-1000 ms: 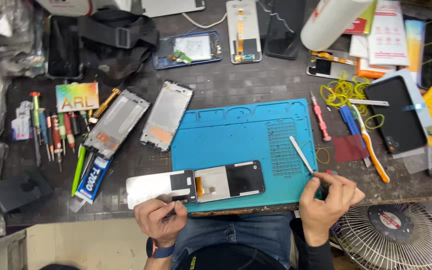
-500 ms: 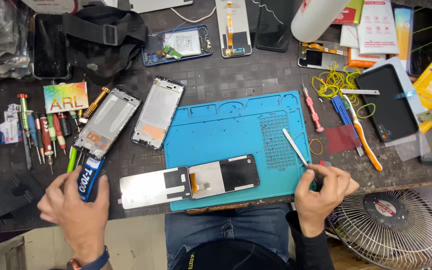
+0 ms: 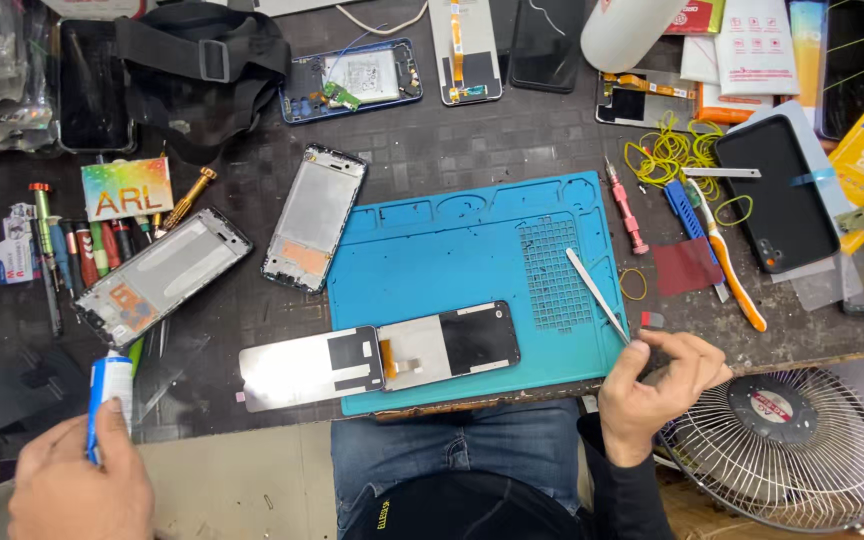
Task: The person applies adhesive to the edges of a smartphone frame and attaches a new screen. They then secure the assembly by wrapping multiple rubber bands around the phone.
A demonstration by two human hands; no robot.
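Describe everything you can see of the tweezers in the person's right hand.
The tweezers are slim, pale and metallic-looking, tapering toward their far end. They lie slanted, the far end up and to the left over the grid of slots on the blue work mat, the near end at the mat's right edge. There the fingers of the right hand pinch them. Whether they rest on the mat or hover just above is unclear.

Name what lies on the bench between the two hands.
In the head view, between the left hand, which holds a blue-and-white tube, and the right hand with its tweezers, lies a phone screen assembly across the blue mat's front edge.
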